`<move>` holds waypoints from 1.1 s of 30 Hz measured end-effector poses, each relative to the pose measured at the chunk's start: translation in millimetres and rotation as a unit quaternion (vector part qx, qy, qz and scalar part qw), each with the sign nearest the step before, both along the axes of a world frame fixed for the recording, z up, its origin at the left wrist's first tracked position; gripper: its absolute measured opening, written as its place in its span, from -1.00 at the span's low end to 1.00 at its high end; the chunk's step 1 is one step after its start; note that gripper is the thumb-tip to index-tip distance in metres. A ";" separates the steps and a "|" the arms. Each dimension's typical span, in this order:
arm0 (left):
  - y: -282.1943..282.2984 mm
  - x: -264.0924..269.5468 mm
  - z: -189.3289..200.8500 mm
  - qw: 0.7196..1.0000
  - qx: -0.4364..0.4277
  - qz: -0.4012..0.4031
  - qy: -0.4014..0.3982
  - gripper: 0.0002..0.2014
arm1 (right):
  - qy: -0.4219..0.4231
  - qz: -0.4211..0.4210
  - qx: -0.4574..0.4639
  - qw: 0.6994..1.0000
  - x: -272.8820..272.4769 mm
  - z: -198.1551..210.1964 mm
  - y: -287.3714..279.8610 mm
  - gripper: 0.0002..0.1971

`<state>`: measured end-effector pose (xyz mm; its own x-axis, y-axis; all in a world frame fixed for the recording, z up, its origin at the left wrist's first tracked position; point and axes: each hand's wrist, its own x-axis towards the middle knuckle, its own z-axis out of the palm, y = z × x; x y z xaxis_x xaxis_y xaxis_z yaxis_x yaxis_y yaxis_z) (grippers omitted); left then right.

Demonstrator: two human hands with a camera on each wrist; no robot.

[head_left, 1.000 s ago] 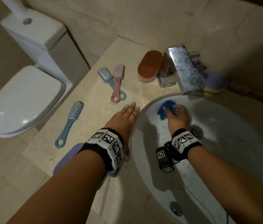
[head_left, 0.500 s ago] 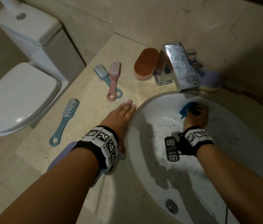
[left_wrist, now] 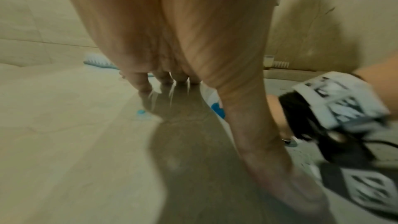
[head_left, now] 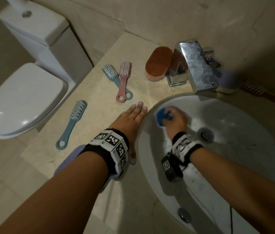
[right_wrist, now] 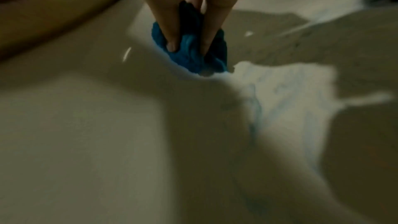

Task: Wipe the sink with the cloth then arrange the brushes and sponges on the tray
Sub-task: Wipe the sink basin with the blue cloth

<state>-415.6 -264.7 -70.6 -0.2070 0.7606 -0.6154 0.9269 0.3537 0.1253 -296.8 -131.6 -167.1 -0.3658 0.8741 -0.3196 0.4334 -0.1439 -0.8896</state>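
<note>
My right hand (head_left: pixel 171 114) grips a bunched blue cloth (head_left: pixel 161 116) and presses it against the far left wall of the white sink (head_left: pixel 234 141). In the right wrist view two fingers (right_wrist: pixel 172 43) dig into the cloth (right_wrist: pixel 193 59). My left hand (head_left: pixel 133 115) lies flat and open on the beige counter (head_left: pixel 99 102) beside the sink rim, its fingertips (left_wrist: pixel 163 79) on the stone. On the counter lie a teal brush (head_left: pixel 71 125), a pink brush (head_left: pixel 123 80) crossed over another teal brush (head_left: pixel 110 74), and an orange-brown sponge (head_left: pixel 158 65).
A chrome faucet (head_left: pixel 199 65) overhangs the back of the sink, with a lilac sponge (head_left: pixel 229 80) and a dark red brush (head_left: pixel 265 94) behind it to the right. A lilac object (head_left: pixel 69 159) shows under my left forearm. The toilet (head_left: pixel 23 98) stands left of the counter.
My right hand swept the cloth rightward under the faucet, then back to the left wall of the basin. The left hand stayed flat on the counter.
</note>
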 end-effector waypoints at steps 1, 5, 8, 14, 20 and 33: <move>-0.4 -0.1 -0.8 1.000 0.000 -0.002 0.001 0.63 | -0.030 0.080 0.046 0.995 3.5 -5.6 -19.1 -0.80; -0.7 0.4 0.7 1.000 -0.003 0.001 0.005 0.63 | -0.095 0.269 0.127 0.950 29.0 -9.0 -27.5 -0.68; -0.2 1.6 1.4 1.000 -0.002 0.002 0.010 0.63 | -0.069 0.146 0.126 0.979 7.0 8.5 5.8 -0.77; 1.4 0.7 -2.7 1.000 -0.004 -0.007 0.020 0.66 | -0.085 0.257 0.029 0.962 24.7 17.9 -53.8 -0.56; 1.9 -2.8 -7.9 1.000 0.002 -0.015 0.024 0.70 | -0.088 0.260 0.045 0.961 20.7 0.0 -33.9 -0.58; 1.3 -0.6 -2.9 1.000 0.001 -0.006 0.009 0.65 | -0.100 0.324 0.084 0.937 36.9 -4.0 -48.7 -0.59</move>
